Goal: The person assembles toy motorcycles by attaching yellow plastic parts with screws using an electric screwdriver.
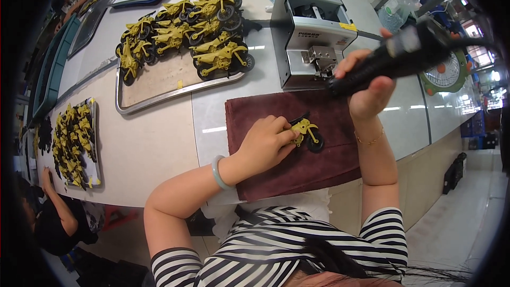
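On a folded maroon cloth [329,162] lies a small yellow toy motorcycle [304,127] with a black wheel. My left hand [265,143] grips its left part and covers much of it. My right hand [366,98] is raised above the cloth's right side, fingers wrapped round a black corded electric screwdriver [396,56]. The tool's front end points left, close to the front of a grey screw feeder [313,37], apart from the toy. Whether a screw sits at its tip is too small to tell.
A metal-rimmed tray [180,91] at the far left bears several yellow toy motorcycles [172,34]. Another tray [95,167] of yellow and black parts stands at the left, near another person's arm [62,210]. A green fan [446,77] is at the right.
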A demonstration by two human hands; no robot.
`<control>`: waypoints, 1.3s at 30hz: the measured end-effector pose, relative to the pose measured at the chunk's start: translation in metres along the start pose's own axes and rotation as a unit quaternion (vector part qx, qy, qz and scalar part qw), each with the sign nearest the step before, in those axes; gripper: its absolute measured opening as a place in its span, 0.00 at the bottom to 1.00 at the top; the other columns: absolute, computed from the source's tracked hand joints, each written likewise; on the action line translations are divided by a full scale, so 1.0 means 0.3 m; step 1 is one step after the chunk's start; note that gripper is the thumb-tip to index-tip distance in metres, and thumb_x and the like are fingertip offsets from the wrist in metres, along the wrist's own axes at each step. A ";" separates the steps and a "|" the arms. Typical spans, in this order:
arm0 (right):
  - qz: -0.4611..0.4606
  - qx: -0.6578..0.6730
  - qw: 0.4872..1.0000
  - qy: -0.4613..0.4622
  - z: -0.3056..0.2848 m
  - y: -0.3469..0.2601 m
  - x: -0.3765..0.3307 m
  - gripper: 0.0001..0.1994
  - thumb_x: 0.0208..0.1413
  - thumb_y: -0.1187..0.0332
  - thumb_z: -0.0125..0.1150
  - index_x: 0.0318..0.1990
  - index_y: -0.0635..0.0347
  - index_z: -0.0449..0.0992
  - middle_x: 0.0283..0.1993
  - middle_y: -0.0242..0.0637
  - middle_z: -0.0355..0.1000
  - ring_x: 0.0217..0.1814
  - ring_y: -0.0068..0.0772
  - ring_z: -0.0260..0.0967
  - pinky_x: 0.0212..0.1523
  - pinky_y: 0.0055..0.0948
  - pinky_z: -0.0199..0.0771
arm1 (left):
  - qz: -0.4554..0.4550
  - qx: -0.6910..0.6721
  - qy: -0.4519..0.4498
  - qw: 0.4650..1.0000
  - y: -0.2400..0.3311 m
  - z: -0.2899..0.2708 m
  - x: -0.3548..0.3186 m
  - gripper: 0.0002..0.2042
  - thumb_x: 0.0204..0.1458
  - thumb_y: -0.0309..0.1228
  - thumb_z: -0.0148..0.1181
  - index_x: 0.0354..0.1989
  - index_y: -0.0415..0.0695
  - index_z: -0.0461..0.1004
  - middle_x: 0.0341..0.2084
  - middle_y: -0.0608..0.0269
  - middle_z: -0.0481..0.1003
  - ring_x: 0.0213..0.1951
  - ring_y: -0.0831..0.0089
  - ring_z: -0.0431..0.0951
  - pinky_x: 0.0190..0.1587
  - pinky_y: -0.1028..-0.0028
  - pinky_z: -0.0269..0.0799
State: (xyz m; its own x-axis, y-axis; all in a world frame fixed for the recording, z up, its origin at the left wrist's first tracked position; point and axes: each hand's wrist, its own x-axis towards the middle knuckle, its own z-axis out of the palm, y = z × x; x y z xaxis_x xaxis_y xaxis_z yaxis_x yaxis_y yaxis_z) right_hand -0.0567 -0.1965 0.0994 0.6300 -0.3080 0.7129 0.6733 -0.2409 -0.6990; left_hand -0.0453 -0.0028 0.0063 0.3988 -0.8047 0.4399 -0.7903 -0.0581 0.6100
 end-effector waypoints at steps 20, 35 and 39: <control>-0.047 -0.144 0.986 0.070 -0.004 0.091 0.136 0.36 0.54 0.39 0.43 0.58 0.61 0.49 0.23 0.40 0.64 0.20 0.28 0.63 0.26 0.27 0.67 | 0.004 0.020 0.001 1.000 0.002 0.003 0.002 0.14 0.35 0.26 0.65 0.35 0.46 0.75 0.30 0.64 0.68 0.31 0.67 0.68 0.32 0.71 0.64; 0.101 -0.016 0.995 0.020 0.056 -0.058 -0.088 0.49 0.46 0.33 0.46 0.60 0.70 0.43 0.20 0.37 0.64 0.19 0.24 0.65 0.22 0.20 0.66 | 0.002 0.032 0.014 0.999 0.000 0.008 -0.002 0.16 0.34 0.26 0.65 0.37 0.46 0.75 0.30 0.65 0.69 0.31 0.68 0.68 0.32 0.71 0.64; 0.147 -0.037 0.988 0.009 0.084 -0.083 -0.128 0.54 0.40 0.30 0.46 0.59 0.75 0.42 0.22 0.35 0.65 0.20 0.23 0.67 0.24 0.20 0.68 | -0.005 0.033 0.006 0.999 -0.003 0.010 -0.006 0.16 0.34 0.26 0.65 0.37 0.46 0.75 0.29 0.65 0.68 0.31 0.68 0.68 0.32 0.71 0.63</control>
State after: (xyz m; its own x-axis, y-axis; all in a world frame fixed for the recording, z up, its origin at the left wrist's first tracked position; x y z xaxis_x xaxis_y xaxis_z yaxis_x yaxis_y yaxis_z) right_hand -0.0878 -0.1555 0.0909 0.7863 -0.3914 0.4780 0.4318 -0.2052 -0.8783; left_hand -0.0469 -0.0030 0.0030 0.4117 -0.7964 0.4430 -0.8151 -0.1045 0.5698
